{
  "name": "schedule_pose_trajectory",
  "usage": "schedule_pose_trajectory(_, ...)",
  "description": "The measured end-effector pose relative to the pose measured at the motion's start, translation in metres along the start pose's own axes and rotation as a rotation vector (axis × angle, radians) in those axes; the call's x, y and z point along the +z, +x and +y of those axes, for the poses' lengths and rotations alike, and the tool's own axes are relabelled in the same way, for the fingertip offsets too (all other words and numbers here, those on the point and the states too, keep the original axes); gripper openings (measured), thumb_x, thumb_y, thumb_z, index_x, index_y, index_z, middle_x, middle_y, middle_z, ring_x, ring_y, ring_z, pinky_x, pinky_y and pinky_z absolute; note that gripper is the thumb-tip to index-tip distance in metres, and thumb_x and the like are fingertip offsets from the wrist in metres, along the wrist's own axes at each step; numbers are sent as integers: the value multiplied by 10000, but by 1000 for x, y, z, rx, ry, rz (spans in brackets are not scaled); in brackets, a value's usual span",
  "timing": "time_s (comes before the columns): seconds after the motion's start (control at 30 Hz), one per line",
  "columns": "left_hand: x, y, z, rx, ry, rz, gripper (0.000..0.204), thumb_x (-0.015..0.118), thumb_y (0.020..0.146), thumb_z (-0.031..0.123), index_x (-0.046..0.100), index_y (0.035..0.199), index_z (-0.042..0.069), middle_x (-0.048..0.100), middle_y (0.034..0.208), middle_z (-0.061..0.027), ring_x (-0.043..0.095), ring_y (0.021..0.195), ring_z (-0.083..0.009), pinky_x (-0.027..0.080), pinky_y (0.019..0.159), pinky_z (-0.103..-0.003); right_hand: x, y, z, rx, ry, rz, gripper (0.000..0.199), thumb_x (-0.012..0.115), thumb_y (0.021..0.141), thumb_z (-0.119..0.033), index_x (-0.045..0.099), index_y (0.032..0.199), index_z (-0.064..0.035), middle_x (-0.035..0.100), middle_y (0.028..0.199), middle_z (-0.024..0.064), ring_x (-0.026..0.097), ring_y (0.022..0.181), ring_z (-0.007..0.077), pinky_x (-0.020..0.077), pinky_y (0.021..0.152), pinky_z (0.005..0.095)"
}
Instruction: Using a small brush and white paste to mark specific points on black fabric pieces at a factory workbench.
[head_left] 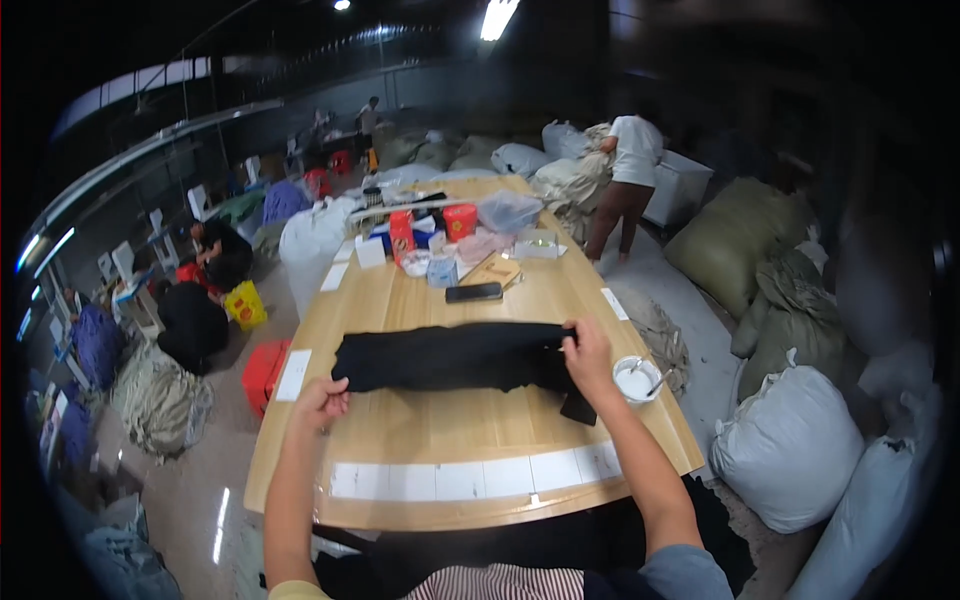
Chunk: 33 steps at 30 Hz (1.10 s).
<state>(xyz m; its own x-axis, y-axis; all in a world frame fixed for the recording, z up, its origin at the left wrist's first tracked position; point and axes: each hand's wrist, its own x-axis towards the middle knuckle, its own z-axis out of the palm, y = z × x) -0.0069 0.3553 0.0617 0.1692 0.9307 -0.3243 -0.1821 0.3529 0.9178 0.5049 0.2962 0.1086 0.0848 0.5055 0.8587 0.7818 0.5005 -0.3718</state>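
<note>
A piece of black cloth [450, 358] is stretched sideways over the wooden table [400, 430]. At its lower left corner my left hand [324, 402] pinches the edge, fingers closed. My right hand [585, 352] grips the other end near the upper right corner, thumb on top. Below that hand a dark flap [579, 408] hangs or lies on the table; I cannot tell whether it belongs to the same cloth. Just right of my right wrist stands a white bowl [636, 380] with white contents and utensils in it.
A dark phone [473, 292] lies beyond the cloth, with red boxes [460, 221] and plastic bags behind it. White paper strips [460, 481] line the table's near edge. Large stuffed sacks [790, 445] crowd the right floor. A person [634, 165] stands at the far right; others work at left.
</note>
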Motion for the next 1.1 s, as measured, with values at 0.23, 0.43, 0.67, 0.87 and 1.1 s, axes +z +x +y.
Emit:
schedule_pose_trajectory(0.23,-20,-46,-64,-64,641,77,247,668,927,260,583,800,65,626,686,-76,555,530,-146,444,472,-296,-45,-134,-49,-264,-40,-518,269,625,643,64,666,857,-92,629,907,61,579,839,279,453,755,386)
schedule_pose_trajectory(0.43,-42,-81,-87,-192,263,47,182,639,929,96,508,803,83,592,698,-46,587,580,-111,410,431,-217,-41,-203,-41,107,11,-490,306,581,698,103,714,896,-89,684,958,64,600,942,270,441,820,378)
schedule_pose_trajectory(0.67,-31,-105,-91,-141,215,85,53,626,932,89,588,905,65,590,731,-12,598,637,-96,430,472,-207,-39,-208,-42,241,-5,-461,320,562,685,145,727,870,-57,699,958,89,612,963,272,479,881,353)
schedule_pose_trajectory(0.87,-36,-103,-109,7,525,136,124,646,907,116,597,826,35,594,718,-68,579,619,-173,448,532,-291,-33,-211,-43,270,46,-376,310,564,673,133,729,835,-75,705,945,71,605,948,273,457,861,368)
schedule_pose_trajectory(1.1,-30,-102,-156,635,1198,531,261,753,766,164,571,786,-22,522,735,-147,527,706,-286,432,650,-395,-33,-211,-40,181,-55,-295,273,569,703,104,719,833,-84,707,916,79,622,919,301,476,818,396)
